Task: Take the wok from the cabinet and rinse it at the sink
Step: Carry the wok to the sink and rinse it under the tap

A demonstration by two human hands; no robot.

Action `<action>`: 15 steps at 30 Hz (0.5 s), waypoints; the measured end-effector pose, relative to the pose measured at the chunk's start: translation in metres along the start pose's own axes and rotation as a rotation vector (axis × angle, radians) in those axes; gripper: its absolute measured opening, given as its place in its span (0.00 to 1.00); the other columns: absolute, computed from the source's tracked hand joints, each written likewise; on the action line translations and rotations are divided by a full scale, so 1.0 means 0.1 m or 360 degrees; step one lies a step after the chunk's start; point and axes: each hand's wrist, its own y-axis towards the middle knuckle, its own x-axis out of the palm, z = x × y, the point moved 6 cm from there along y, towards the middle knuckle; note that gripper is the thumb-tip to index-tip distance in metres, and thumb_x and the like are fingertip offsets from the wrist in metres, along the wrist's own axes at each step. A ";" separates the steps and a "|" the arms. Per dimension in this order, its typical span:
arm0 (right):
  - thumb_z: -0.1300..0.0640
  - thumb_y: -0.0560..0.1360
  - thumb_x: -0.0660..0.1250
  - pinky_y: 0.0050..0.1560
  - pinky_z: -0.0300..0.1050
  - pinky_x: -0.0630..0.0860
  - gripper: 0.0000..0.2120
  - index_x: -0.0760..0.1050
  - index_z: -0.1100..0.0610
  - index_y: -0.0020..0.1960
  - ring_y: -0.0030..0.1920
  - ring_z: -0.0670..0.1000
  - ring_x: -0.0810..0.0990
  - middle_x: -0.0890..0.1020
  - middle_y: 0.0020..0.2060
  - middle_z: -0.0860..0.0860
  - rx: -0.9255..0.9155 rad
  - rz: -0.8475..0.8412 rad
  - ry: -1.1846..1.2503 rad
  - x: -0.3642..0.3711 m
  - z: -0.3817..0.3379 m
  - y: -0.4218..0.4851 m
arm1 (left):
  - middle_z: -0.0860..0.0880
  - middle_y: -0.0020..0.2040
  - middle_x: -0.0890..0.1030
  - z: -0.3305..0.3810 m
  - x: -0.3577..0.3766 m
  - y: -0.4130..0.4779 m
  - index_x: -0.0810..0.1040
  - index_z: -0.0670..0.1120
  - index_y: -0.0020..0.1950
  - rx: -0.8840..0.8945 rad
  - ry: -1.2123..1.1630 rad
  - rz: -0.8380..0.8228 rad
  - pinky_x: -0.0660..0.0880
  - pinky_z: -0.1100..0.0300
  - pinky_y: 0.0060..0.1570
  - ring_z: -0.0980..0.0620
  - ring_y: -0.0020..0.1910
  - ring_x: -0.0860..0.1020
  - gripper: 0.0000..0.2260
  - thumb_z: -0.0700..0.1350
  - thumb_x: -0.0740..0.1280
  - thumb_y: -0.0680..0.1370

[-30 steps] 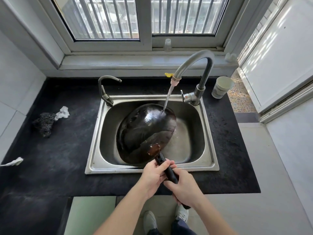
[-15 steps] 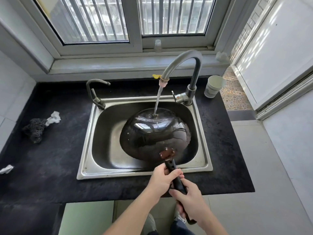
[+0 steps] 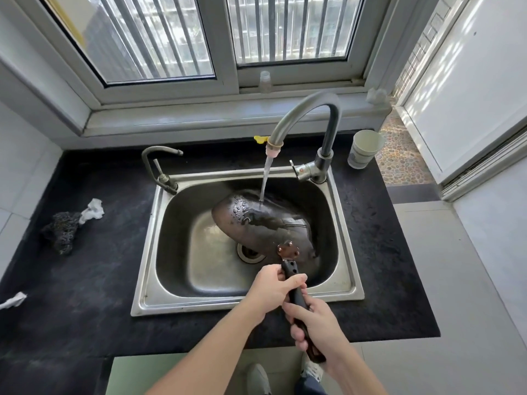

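- Left hand is wrapped round the wok handle, fingers curled tight just below the riveted bracket.
- Right hand is clamped on the same black handle further back, near its end and just behind the left hand, over the front edge of the counter.
- The wok sits inside the sink, in the right half of the basin. It is tipped on its side with the dark, rounded outside facing up.
- Water stream drops straight onto the upper back of the wok, and there are droplets and a wet sheen across the metal.
- The stream comes from the tall gooseneck faucet at the sink's back right corner.
- The steel sink shows its drain just left of the wok's rim.
- A smaller tap stands at the back left corner.
- The black countertop surrounds the sink.
- A paper cup stands to the right of the faucet.
- Out left are a dark scouring pad with a crumpled white tissue touching it.
- A small clear bottle stands on the window ledge behind.
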 end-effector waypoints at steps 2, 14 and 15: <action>0.65 0.78 0.67 0.17 0.37 0.63 0.05 0.71 0.62 0.46 0.22 0.46 0.67 0.73 0.31 0.53 0.0012 -0.0001 0.0066 0.02 -0.04 0.01 | 0.46 0.45 0.88 0.03 0.00 0.04 0.82 0.43 0.49 -0.0008 -0.0010 -0.0016 0.81 0.45 0.56 0.49 0.48 0.86 0.08 0.47 0.74 0.76; 0.65 0.79 0.65 0.16 0.32 0.60 0.04 0.70 0.61 0.48 0.20 0.42 0.65 0.73 0.29 0.51 0.0108 0.0010 0.0455 0.03 -0.19 -0.06 | 0.47 0.42 0.88 0.27 0.04 0.13 0.83 0.42 0.46 0.0069 0.0218 -0.0114 0.81 0.49 0.56 0.49 0.44 0.87 0.10 0.49 0.74 0.75; 0.65 0.79 0.65 0.16 0.32 0.60 0.04 0.71 0.60 0.47 0.20 0.42 0.65 0.73 0.29 0.51 0.0112 0.0010 0.0487 0.03 -0.20 -0.07 | 0.47 0.42 0.88 0.29 0.05 0.13 0.83 0.41 0.47 0.0073 0.0220 -0.0116 0.81 0.50 0.56 0.49 0.44 0.87 0.11 0.49 0.74 0.75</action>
